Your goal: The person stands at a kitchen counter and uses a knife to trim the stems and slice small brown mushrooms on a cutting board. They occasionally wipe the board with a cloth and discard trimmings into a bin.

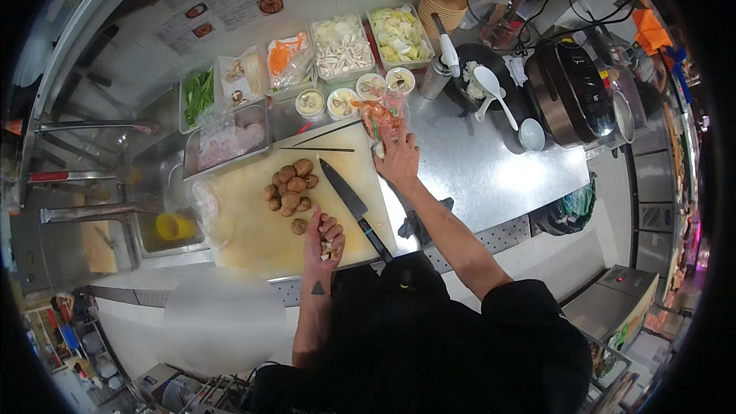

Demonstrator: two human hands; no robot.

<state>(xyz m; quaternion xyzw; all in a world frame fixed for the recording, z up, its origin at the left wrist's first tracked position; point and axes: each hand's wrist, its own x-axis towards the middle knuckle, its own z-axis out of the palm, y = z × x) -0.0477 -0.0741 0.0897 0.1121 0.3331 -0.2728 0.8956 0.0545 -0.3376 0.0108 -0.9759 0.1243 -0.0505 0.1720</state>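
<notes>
My left hand [328, 238] is curled, palm up, around small pale-and-brown pieces, perhaps mushroom stems, above the front of a yellowed cutting board [247, 247]. A pile of brown mushrooms [291, 185] lies behind it, with one mushroom [298, 226] apart beside the hand. A dark-bladed kitchen knife [345, 187] lies diagonally between my hands, its black handle over the board's front edge. My right hand [401, 155] reaches to the board's back right corner, its fingers spread at a clear plastic bag of orange, red and green pieces [382, 115]. Whether the fingers grip the bag is unclear.
Behind the board stand a steel tray of bagged meat [230, 141], several vegetable containers [342, 49] and lidded cups [343, 103]. Black chopsticks [322, 149] lie on the board. A black bowl with rice [477, 80], a small white bowl [531, 135] and a cooker [569, 95] stand right; a sink [172, 247] is left.
</notes>
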